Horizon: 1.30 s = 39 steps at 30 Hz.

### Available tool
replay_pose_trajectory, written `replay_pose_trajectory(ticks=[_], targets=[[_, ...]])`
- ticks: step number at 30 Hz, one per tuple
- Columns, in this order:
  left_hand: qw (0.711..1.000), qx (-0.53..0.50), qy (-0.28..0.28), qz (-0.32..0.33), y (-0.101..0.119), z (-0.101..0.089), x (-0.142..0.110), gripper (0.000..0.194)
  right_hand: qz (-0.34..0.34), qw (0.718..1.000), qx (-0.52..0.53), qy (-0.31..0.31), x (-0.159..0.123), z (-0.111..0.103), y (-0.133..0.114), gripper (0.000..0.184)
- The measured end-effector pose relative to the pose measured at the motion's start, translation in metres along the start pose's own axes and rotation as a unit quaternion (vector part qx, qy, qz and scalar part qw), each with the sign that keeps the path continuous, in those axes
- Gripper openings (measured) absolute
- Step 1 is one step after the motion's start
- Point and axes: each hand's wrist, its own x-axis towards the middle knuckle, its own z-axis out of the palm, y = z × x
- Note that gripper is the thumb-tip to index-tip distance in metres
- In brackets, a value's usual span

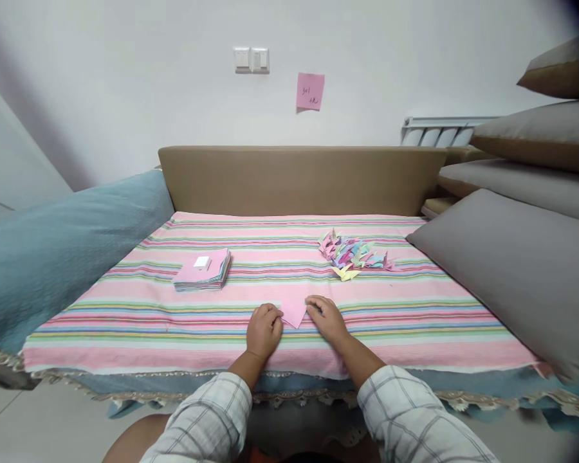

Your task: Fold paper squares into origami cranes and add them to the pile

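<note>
A pink sheet of folding paper, folded with a point toward me, is held between my two hands just above or on the striped cloth. My left hand pinches its left corner with thumb and curled fingers. At the right corner, my right hand grips with thumb and bent fingers. Beyond my right hand lies a heap of small folded paper cranes in pink, purple, blue and yellow. To the left of my hands sits a stack of coloured square paper, pink on top, with a small white block on it.
Large grey cushions are piled along the right side. A blue-covered armrest bounds the left, and a brown backrest the rear. On the wall are a pink note and white switches.
</note>
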Motion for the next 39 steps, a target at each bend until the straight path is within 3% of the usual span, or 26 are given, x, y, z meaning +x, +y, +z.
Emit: replay_pose_trajectory(ticks=[3, 11, 23, 30, 34, 39], targets=[[1.000, -0.017, 0.011, -0.001, 0.000, -0.001, 0.000, 0.020, 0.008, 0.999, -0.042, -0.022, 0.002, 0.003, -0.004, 0.019], [0.999, -0.047, 0.002, -0.003, -0.002, -0.003, 0.000, 0.026, -0.021, 0.995, -0.098, -0.011, -0.009, 0.004, -0.009, 0.015], [0.993, -0.060, 0.006, -0.097, -0.002, 0.000, 0.000, 0.037, -0.051, 0.993, -0.110, -0.009, -0.014, 0.005, -0.010, 0.014], [0.991, -0.044, 0.020, -0.127, -0.002, 0.003, 0.002, 0.023, -0.069, 0.991, -0.114, -0.024, -0.017, 0.002, -0.015, 0.014], [0.995, -0.031, 0.035, -0.091, 0.001, 0.001, 0.003, 0.010, -0.060, 0.990, -0.125, -0.032, -0.014, 0.001, -0.018, 0.016], [0.999, -0.001, 0.003, -0.041, 0.002, -0.002, 0.005, 0.005, -0.037, 0.989, -0.129, -0.060, -0.004, 0.002, -0.019, 0.012]])
